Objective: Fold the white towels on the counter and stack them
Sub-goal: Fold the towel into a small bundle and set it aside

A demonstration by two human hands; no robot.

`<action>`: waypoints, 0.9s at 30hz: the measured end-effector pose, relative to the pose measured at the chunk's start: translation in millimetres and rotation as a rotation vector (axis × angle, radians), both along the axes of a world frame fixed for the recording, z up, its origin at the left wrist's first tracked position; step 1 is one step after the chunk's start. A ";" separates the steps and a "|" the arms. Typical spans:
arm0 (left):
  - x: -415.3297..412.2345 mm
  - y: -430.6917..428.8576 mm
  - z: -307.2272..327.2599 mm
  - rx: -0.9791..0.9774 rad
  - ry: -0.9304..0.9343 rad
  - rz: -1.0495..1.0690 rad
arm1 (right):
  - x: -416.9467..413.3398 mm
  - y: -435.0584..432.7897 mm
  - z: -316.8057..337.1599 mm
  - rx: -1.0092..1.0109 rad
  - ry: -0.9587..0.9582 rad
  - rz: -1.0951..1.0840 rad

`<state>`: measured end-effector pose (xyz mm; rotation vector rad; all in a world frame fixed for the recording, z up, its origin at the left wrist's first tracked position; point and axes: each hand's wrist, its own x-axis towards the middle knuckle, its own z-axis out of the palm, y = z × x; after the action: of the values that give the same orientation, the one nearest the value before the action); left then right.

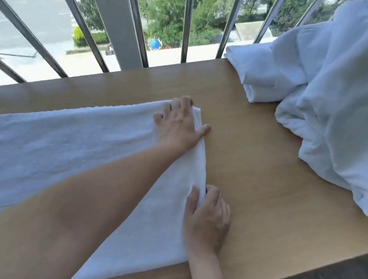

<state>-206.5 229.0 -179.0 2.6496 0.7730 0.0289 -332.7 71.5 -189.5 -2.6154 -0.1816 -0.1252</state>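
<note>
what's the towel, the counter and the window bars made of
The towel looks like white cotton terry: matte, nubbly pile. The counter seems light wood or wood-look laminate, with faint grain and a satin sheen. The window bars appear to be polished metal, grey and reflective.

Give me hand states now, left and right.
Left hand: fingers curled on the towel's far corner, holding it.
Right hand: pinching the towel's near edge.
</note>
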 end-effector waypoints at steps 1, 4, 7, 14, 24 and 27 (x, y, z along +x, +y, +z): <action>3.6 2.3 2.6 -0.020 -0.007 0.015 | -0.1 0.3 -0.1 0.011 -0.014 0.018; 10.2 12.0 9.5 -0.099 -0.040 0.047 | 1.3 1.3 1.9 0.051 -0.018 0.066; 7.3 24.6 14.1 -0.244 -0.115 0.054 | 1.8 5.8 8.9 0.118 0.048 0.118; -39.7 76.4 30.4 -0.853 -0.321 0.233 | 4.0 39.6 35.8 0.384 0.519 0.244; -198.0 209.7 84.4 -1.296 -0.679 0.414 | -75.7 183.1 97.6 0.248 0.629 0.748; -265.5 263.8 94.9 -1.360 -0.736 0.384 | -125.3 231.4 108.4 0.180 0.630 0.834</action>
<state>-472.0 492.8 -84.2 1.0579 0.6404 0.3942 -458.0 303.0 -81.1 -2.0713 -0.9364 0.8980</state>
